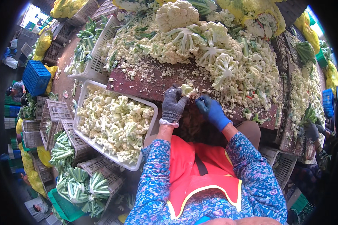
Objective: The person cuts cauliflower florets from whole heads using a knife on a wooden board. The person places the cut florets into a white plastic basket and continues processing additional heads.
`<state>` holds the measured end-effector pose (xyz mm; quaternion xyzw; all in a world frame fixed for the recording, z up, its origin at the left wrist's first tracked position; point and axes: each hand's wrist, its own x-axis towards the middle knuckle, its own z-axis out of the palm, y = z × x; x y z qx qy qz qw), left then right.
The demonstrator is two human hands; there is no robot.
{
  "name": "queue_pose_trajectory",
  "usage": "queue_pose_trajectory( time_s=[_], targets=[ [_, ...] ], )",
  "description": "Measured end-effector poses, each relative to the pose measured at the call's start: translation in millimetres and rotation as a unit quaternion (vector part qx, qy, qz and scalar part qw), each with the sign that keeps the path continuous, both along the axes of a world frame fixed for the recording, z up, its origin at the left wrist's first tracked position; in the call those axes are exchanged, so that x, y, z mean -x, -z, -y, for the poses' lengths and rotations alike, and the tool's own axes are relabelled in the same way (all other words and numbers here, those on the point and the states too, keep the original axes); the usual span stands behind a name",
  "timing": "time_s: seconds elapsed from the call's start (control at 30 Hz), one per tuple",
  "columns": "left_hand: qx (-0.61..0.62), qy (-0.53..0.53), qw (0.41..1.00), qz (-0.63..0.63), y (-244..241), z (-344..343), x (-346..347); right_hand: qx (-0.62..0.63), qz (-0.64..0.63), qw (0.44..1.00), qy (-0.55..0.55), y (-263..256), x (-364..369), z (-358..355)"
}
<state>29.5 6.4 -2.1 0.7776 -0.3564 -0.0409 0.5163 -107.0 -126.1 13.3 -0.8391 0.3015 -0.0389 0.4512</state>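
Observation:
My left hand [174,102], in a grey knit glove, grips a cauliflower floret [188,89] between thumb and fingers at the front edge of a reddish-brown board [146,77]. Just right of it is my right hand [209,108] in a blue coated glove, its fingers curled and apart from the floret. Whether the right hand holds something small is hidden by its fingers. Cut cauliflower pieces [226,70] and crumbs are heaped on the board beyond both hands. A white tub [155,112] full of cauliflower florets [115,121] stands to the left of my left forearm.
A white perforated crate [97,60] with leaves adjoins the board's left side. Plastic crates [56,111] and trimmed cauliflower leaves [81,182] crowd the floor at left. Yellow net sacks [259,14] lie beyond the heap. At right, a co-worker's gloved hands [312,130] are over another table.

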Motion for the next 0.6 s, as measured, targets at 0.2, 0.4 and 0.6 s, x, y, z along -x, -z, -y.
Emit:
queue_pose_trajectory(
  time_s=[0.2, 0.4, 0.6],
  targets=[
    [-0.119, 0.006, 0.993, 0.006, -3.9, 11.7, -9.2, -0.02, -0.039, 0.999, -0.009, -3.8, 12.5, 8.8],
    [-0.093, 0.021, 0.995, 0.03, -5.2, 27.2, -9.5, -0.115, 0.014, 0.993, -0.006, -27.8, 20.5, 13.9],
    [-0.13, 0.029, 0.991, -0.018, -19.6, 35.2, -12.3, 0.049, 0.044, 0.992, -0.112, -41.9, 23.3, 18.5]
  ],
)
